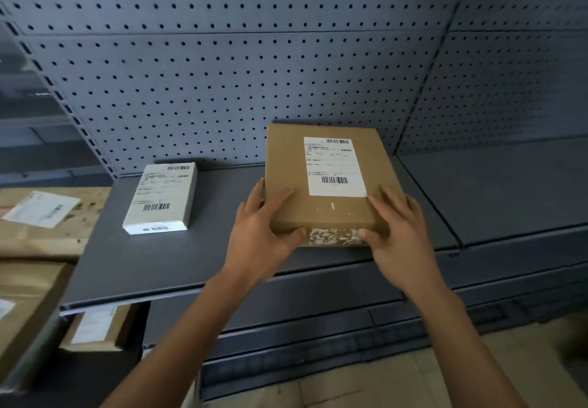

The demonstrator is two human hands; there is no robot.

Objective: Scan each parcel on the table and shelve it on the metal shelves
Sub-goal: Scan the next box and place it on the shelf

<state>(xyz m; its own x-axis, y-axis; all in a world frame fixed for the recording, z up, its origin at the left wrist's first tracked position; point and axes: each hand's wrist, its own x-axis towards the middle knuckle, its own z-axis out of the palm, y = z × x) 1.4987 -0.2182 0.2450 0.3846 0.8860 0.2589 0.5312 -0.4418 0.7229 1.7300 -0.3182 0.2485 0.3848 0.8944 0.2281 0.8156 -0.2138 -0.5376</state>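
Flat brown cardboard parcel w/ white shipping label (324,181) sits centre frame on the grey metal shelf (197,258), far edge close to the perforated grey back panel (222,89). Left hand (264,232) and right hand (397,232) grip its near corners, fingers on top, thumbs on the front edge. White flat box w/ barcode label (160,199) lies apart, left of it. Risk: near edge isn't far from the shelf lip; letting go before pushing it deeper could leave it easy to knock off. More parcels (38,216) at left edge.
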